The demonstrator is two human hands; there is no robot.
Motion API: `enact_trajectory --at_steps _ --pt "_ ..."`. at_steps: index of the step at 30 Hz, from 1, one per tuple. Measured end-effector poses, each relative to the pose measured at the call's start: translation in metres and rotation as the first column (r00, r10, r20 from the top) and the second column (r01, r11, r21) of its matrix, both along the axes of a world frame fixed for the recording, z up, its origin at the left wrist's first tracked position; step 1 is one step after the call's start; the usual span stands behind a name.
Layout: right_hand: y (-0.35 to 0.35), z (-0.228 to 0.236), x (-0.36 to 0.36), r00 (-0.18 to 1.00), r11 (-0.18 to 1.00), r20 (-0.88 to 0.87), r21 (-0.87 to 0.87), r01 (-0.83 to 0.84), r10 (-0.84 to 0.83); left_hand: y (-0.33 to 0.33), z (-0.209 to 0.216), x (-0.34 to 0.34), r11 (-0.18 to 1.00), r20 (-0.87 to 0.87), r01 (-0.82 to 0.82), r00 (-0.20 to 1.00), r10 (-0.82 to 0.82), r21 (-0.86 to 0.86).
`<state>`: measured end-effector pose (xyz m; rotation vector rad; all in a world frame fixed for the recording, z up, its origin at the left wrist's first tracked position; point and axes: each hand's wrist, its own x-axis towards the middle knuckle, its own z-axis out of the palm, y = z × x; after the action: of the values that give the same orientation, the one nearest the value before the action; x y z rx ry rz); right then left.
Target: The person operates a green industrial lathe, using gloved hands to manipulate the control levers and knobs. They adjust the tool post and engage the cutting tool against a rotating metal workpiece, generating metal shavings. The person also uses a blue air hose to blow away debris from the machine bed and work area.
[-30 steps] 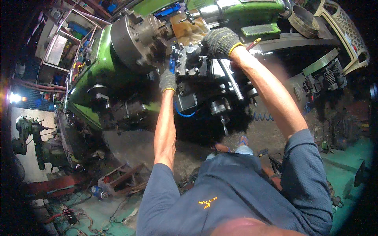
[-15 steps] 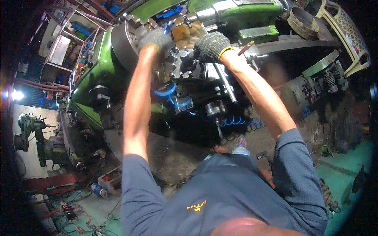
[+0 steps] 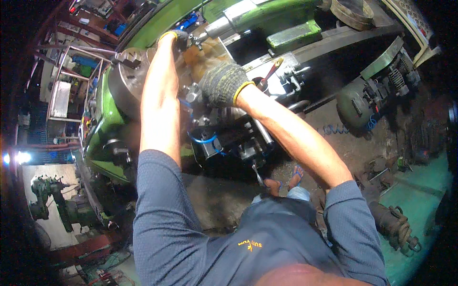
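Green lathe [image 3: 102, 119], person leaning over it. Left hand [image 3: 177, 39], gloved, reaches far over the chuck [image 3: 125, 81] toward the tailstock quill [image 3: 217, 28]; fingers hidden, grip can't tell. Right hand [image 3: 222, 85], grey glove with yellow cuff, lies palm-down with fingers curled over the tool post [image 3: 200, 102], just right of the chuck. Carriage [image 3: 234, 140] with blue hose [image 3: 202, 140] sits near, below the hand. Motor [image 3: 355, 102] on floor, right.

Steel chuck [image 3: 125, 81] crowding the left hand [image 3: 175, 39], tool block [image 3: 229, 138] under right hand [image 3: 220, 84], open gap between the forearms
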<state>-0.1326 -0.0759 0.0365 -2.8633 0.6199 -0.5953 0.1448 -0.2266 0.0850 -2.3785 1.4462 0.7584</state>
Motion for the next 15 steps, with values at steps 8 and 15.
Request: enact_trajectory --at_steps 8,15 --pt "-0.004 0.009 -0.02 1.0 0.993 -0.005 0.115 -0.01 0.01 -0.037 -0.023 -0.003 0.992 0.218 0.01 0.976 0.017 -0.124" --pt "-0.006 0.011 -0.02 1.0 0.997 0.005 0.069 -0.024 0.024 -0.02 -0.036 -0.019 0.988 0.301 -0.008 0.952 0.055 -0.154"
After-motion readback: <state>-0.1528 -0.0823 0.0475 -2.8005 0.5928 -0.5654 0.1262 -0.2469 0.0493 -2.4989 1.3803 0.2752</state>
